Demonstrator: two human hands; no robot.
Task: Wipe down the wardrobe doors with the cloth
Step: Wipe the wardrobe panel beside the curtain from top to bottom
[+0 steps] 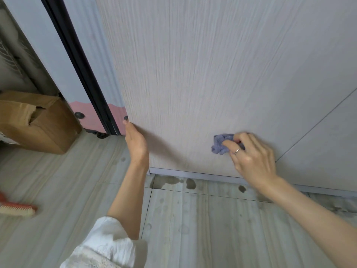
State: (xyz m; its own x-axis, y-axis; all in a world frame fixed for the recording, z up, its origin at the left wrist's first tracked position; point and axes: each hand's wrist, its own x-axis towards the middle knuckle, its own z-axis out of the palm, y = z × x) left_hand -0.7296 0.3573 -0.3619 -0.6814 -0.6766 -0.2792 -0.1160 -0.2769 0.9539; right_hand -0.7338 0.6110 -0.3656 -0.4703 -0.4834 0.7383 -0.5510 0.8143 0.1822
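Head view: torn-open cardboard box (pixel 36 120) beside wardrobe door (pixel 212 74), contents hidden

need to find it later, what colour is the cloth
Bluish purple; the cloth shows in the head view, bunched in the right hand.

Two hands: left hand (pixel 136 144), right hand (pixel 253 159). One cloth (pixel 221 145), under the right hand's fingers. One ring (pixel 237 151), on the right hand. Two wardrobe doors: wardrobe door (pixel 202 74) under both hands, second door (pixel 328 147) right of the right hand. One cardboard box (pixel 36 122) and one brush (pixel 18 208), left of the left hand.
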